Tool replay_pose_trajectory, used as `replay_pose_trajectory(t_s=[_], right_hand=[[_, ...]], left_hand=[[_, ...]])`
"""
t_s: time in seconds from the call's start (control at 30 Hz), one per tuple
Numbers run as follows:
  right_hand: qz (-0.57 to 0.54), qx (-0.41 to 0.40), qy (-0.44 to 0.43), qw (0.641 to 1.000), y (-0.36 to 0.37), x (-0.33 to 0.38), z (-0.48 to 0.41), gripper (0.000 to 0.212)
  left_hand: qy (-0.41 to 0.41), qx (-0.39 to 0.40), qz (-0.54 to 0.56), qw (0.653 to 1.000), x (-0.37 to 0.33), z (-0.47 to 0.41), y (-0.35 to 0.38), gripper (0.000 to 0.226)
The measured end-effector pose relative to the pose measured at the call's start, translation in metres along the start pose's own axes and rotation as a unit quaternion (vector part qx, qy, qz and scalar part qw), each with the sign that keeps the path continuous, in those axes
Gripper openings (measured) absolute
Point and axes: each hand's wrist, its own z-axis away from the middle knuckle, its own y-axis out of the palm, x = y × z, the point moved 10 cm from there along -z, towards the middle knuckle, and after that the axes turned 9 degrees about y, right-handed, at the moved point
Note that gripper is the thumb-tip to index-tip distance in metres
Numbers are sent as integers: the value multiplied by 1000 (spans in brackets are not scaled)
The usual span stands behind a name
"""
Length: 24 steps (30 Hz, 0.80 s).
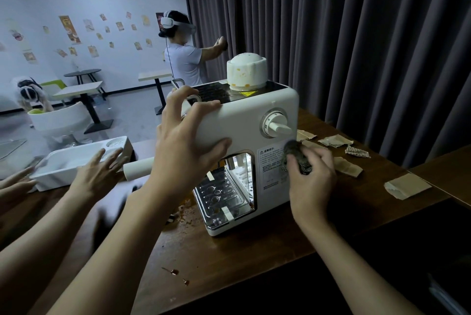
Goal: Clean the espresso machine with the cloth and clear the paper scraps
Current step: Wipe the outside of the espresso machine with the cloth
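gripping a balled dark cloth (pixel 295 154) in the right hand (pixel 309 182), pressed against the label side of the white espresso machine (pixel 244 120); clasping its top corner with the left hand (pixel 188 136) (thumb spread below), with torn paper scraps (pixel 334 140) just beyond on the brown table (pixel 229 258).

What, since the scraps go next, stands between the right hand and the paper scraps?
Nothing visible: the right hand, gripping the cloth against the espresso machine, has the paper scraps lying just beside it on the table.
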Motion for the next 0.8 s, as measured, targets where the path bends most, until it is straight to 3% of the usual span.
replay_pose_trajectory(t_s=[0.2,0.4,0.63,0.8], right_hand=[[39,87,-140,986,22,27,36,33],[-5,17,-42,999,0,19,-7,30],[40,96,-165,981,23,41,26,32],[0,48,-89,995,3,29,-14,29]], left_hand=[[7,-6,-7,1000,0,-1,0,59],[4,-2,-6,1000,0,-1,0,58],[2,-3,-7,1000,-1,0,0,58],[1,-2,-3,1000,-1,0,-1,58]])
